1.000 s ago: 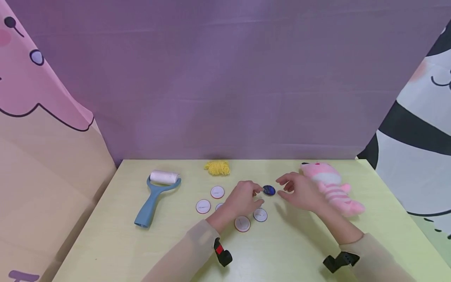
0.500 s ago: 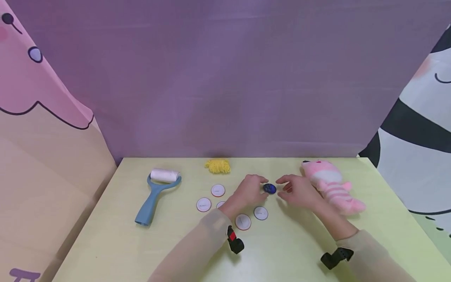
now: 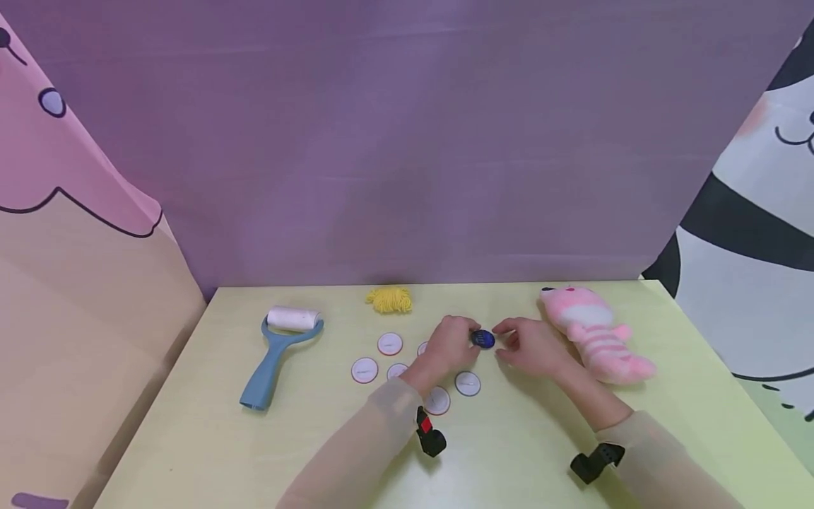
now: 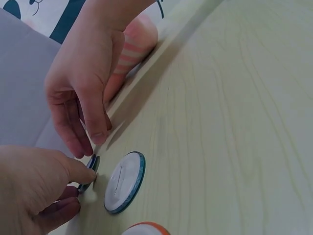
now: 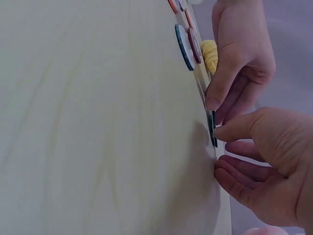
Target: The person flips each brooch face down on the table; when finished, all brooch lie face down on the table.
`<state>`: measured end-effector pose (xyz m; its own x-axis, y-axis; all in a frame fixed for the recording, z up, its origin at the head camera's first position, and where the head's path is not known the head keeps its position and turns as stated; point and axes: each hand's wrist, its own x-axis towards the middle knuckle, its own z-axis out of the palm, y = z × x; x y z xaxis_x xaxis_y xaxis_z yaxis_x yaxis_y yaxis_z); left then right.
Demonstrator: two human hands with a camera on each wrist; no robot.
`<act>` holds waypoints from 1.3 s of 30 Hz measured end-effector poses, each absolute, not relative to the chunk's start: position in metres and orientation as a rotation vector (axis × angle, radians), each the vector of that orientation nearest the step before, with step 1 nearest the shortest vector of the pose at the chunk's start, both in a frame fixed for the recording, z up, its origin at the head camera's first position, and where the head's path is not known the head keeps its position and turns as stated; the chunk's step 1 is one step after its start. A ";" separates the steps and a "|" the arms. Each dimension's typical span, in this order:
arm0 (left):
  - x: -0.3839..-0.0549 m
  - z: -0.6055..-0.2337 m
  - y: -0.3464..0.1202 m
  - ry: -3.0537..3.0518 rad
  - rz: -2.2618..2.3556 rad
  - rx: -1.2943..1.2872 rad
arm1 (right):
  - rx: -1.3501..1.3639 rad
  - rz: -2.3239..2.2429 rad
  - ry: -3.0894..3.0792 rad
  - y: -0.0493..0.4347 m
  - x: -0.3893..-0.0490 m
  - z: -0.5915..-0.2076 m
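Note:
A round dark-blue button badge (image 3: pixel 483 339) lies between my two hands, printed side up. My left hand (image 3: pixel 450 345) pinches its left edge between thumb and fingers; the left wrist view shows the thumb on the badge's rim (image 4: pixel 90 172). My right hand (image 3: pixel 533 346) is at the opposite edge with loosely bent fingers, close to the badge; whether it touches is unclear. Several more badges lie pin side up around the left hand, among them a blue-rimmed badge (image 4: pixel 124 182) and a white-backed badge (image 3: pixel 468 384). My left forearm and hand partly cover some of these.
A blue-handled lint roller (image 3: pixel 276 353) lies at the left. Near the table's back edge is a yellow yarn bundle (image 3: pixel 389 300). A pink striped plush toy (image 3: pixel 598 336) lies just beyond my right hand. A purple cloth (image 3: pixel 407 141) hangs behind the table (image 3: pixel 191 438).
My left hand has moved right and slightly forward, its fingers closing on the badge's left edge. My right hand has drawn a little nearer the badge. The other objects stay put.

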<state>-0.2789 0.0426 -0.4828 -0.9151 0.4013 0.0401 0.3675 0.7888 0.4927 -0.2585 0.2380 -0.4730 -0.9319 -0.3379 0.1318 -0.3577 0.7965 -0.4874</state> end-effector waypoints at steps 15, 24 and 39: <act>-0.278 -0.486 0.041 2.914 0.885 0.629 | 0.570 0.868 -2.889 0.232 -0.261 -0.483; -0.276 -0.484 0.030 2.843 1.195 0.605 | 0.491 0.962 -2.863 0.235 -0.259 -0.481; -0.269 -0.460 0.009 2.802 1.386 0.772 | 0.436 1.312 -2.801 0.231 -0.250 -0.460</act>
<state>-0.2692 0.0089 -0.4596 -0.8820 0.3830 0.2745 0.4506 0.5153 0.7290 -0.2496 0.2308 -0.4597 -0.9609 -0.2427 0.1331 -0.2576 0.6081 -0.7509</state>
